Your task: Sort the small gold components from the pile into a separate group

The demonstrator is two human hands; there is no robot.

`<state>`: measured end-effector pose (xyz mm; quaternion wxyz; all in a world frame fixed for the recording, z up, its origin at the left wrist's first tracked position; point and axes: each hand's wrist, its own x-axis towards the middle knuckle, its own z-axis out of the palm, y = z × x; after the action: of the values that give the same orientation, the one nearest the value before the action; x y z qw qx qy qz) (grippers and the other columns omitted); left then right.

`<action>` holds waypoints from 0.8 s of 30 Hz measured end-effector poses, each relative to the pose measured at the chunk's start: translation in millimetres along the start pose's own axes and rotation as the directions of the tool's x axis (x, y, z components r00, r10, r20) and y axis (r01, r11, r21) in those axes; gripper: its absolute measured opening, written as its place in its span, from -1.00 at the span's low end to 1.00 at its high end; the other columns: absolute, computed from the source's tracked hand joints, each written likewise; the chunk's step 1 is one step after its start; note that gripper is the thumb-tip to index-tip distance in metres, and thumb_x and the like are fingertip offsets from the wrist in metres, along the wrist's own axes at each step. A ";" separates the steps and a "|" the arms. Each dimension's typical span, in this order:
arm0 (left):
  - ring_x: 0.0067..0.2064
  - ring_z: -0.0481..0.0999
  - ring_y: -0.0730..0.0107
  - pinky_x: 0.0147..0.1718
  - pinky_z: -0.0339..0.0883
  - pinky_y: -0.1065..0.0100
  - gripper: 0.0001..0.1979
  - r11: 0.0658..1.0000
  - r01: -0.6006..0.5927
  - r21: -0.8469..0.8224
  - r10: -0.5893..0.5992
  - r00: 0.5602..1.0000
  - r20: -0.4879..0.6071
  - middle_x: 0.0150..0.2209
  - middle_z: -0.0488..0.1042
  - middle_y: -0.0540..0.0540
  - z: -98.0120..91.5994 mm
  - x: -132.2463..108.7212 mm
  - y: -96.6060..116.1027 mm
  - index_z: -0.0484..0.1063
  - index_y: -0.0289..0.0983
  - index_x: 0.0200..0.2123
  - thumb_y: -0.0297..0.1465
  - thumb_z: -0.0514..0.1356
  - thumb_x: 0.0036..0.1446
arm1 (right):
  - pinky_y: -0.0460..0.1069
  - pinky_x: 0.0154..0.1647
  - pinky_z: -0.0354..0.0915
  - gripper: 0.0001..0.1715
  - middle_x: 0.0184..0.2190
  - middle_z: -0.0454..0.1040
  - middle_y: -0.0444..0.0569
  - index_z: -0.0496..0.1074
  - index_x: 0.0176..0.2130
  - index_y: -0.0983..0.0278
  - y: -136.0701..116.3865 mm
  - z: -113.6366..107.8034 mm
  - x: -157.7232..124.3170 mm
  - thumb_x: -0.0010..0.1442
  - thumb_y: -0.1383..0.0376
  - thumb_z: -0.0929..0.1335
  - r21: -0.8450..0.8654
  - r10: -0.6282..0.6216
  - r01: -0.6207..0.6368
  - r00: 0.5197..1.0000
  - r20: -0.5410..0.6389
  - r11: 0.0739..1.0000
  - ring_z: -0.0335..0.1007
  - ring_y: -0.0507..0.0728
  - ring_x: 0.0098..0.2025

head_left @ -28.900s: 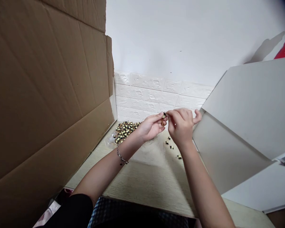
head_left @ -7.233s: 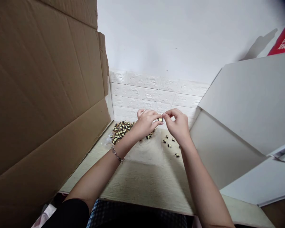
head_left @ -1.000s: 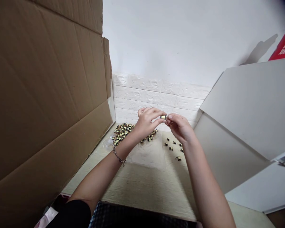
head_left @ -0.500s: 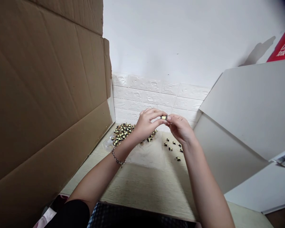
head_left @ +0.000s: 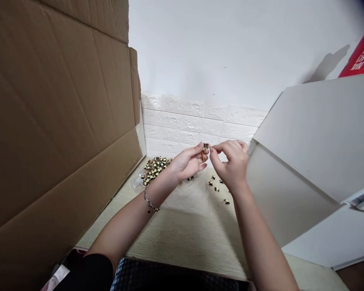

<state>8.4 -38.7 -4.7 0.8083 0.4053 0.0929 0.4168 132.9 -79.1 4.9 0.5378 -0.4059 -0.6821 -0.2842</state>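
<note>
A person's 2 bare hands work just above a pale wood-grain counter (head_left: 185,238), seen from the person's own head height. The left hand (head_left: 186,163), a chain bracelet (head_left: 150,201) at its wrist, is closed in a grip on a miniature coil component (head_left: 205,147), pinching it between thumb and fingertips at the centre of the scene, raised above the counter. Copper-colored wires (head_left: 203,156) hang from it. The right hand (head_left: 233,165) comes in from the right, its thumb and forefinger drawn together at the component's edge, the other fingers curled; whether it is gripping the part or only touching it cannot be told.

Beyond the left hand, a pile of black-and-cream coil components (head_left: 156,169) lies on a clear plastic bag (head_left: 188,194) near the far edge of the counter. A few loose components (head_left: 215,186) are scattered to the right, below the right hand. A large cardboard sheet (head_left: 57,121) stands along the left side, and a white board (head_left: 294,161) leans in on the right. Behind them rises a white brick-pattern wall panel (head_left: 182,121), with a red package (head_left: 359,56) at far right.
</note>
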 end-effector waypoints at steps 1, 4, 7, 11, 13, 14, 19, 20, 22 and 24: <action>-0.42 0.33 0.59 -0.33 0.14 0.43 -0.80 1.000 0.018 -0.011 -0.018 1.000 -0.004 -0.45 0.37 0.02 -0.2 0.1 0.7 0.37 -0.34 -0.43 -0.29 0.18 -0.02 | 0.05 -0.06 -0.02 -0.84 -0.59 0.34 -0.21 0.31 -0.56 0.25 0.1 0.3 -0.3 0.03 0.32 0.26 -0.016 -0.007 0.007 1.000 0.000 1.000 0.28 -0.01 -0.42; -0.42 0.33 0.58 -0.35 0.14 0.42 -0.80 0.996 0.092 -0.012 -0.091 0.996 0.016 -0.45 0.37 0.02 -3.5 0.7 3.6 0.36 -0.33 -0.41 -0.28 0.17 -0.01 | 0.05 -0.01 -0.08 -0.85 -0.57 0.36 -0.22 0.32 -0.55 0.24 1.3 1.0 0.1 0.03 0.30 0.28 -0.029 0.015 -0.015 0.999 0.029 0.999 0.30 -0.01 -0.41; -0.42 0.34 0.56 -0.36 0.15 0.40 -0.79 0.993 0.112 0.024 -0.113 0.993 0.042 -0.45 0.37 0.03 -8.8 1.2 6.4 0.34 -0.32 -0.42 -0.27 0.18 -0.02 | 0.05 -0.01 -0.10 -0.89 -0.52 0.42 -0.22 0.34 -0.51 0.22 2.1 1.4 1.2 0.03 0.30 0.28 -0.003 0.050 -0.050 0.997 0.066 0.999 0.33 -0.01 -0.39; -0.41 0.33 0.56 -0.34 0.16 0.38 -0.80 0.992 0.123 0.042 -0.125 0.991 0.052 -0.45 0.36 0.03 -11.3 0.5 8.0 0.34 -0.30 -0.44 -0.27 0.19 -0.04 | 0.06 0.00 -0.12 -0.92 -0.46 0.45 -0.19 0.34 -0.45 0.20 -0.2 0.1 2.3 0.05 0.27 0.27 0.014 0.063 -0.065 0.994 0.094 0.998 0.34 0.02 -0.36; -0.42 0.32 0.57 -0.32 0.16 0.37 -0.81 0.991 0.123 0.049 -0.126 0.991 0.052 -0.46 0.36 0.03 -10.5 -0.4 8.3 0.35 -0.30 -0.44 -0.28 0.20 -0.05 | 0.07 0.02 -0.13 -0.91 -0.45 0.45 -0.18 0.34 -0.44 0.19 -1.8 -1.5 2.5 0.06 0.27 0.26 0.011 0.062 -0.063 0.992 0.108 0.998 0.34 0.02 -0.35; -0.42 0.32 0.58 -0.31 0.15 0.37 -0.81 0.992 0.117 0.054 -0.119 0.992 0.050 -0.46 0.35 0.04 -9.9 -0.9 8.5 0.35 -0.30 -0.44 -0.29 0.21 -0.05 | 0.07 0.02 -0.13 -0.90 -0.45 0.46 -0.18 0.34 -0.44 0.19 -2.5 -2.3 2.5 0.07 0.28 0.25 0.008 0.061 -0.062 0.992 0.114 0.998 0.34 0.03 -0.34; -0.42 0.30 0.62 -0.32 0.14 0.41 -0.84 0.995 0.051 0.084 -0.056 0.997 0.061 -0.43 0.36 0.04 -7.1 -3.4 10.0 0.37 -0.30 -0.44 -0.32 0.22 -0.06 | 0.06 0.01 -0.11 -0.86 -0.44 0.47 -0.17 0.38 -0.40 0.16 -2.2 -4.2 2.2 0.10 0.28 0.24 -0.008 0.038 -0.037 0.992 0.120 0.999 0.35 0.03 -0.34; -0.42 0.30 0.62 -0.33 0.14 0.42 -0.84 0.995 0.037 0.096 -0.043 0.997 0.063 -0.43 0.35 0.04 -6.7 -3.9 10.2 0.37 -0.30 -0.44 -0.33 0.22 -0.06 | 0.06 0.01 -0.11 -0.85 -0.44 0.47 -0.17 0.38 -0.40 0.16 -1.7 -4.1 2.0 0.11 0.28 0.23 -0.012 0.027 -0.026 0.993 0.118 1.000 0.35 0.03 -0.34; -0.42 0.29 0.62 -0.35 0.14 0.44 -0.85 0.993 0.010 0.119 -0.018 0.998 0.062 -0.45 0.34 0.03 -6.1 -4.7 10.4 0.38 -0.31 -0.45 -0.34 0.22 -0.07 | 0.06 0.01 -0.11 -0.84 -0.43 0.47 -0.17 0.39 -0.38 0.16 -0.6 -3.6 1.8 0.12 0.28 0.22 -0.023 0.008 -0.005 0.993 0.116 1.000 0.35 0.02 -0.34; -0.42 0.29 0.62 -0.35 0.14 0.46 -0.86 0.990 -0.013 0.139 0.005 0.998 0.056 -0.47 0.34 0.03 -5.7 -5.2 10.4 0.38 -0.32 -0.46 -0.35 0.23 -0.07 | 0.06 0.01 -0.11 -0.82 -0.44 0.47 -0.17 0.40 -0.38 0.15 0.5 -3.2 1.8 0.13 0.28 0.22 -0.035 -0.006 0.010 0.993 0.120 0.999 0.34 0.02 -0.34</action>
<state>-3.9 -35.9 -1.8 0.7785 0.4724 0.0977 0.4015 134.8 -81.0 7.4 0.4871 -0.4292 -0.7097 -0.2736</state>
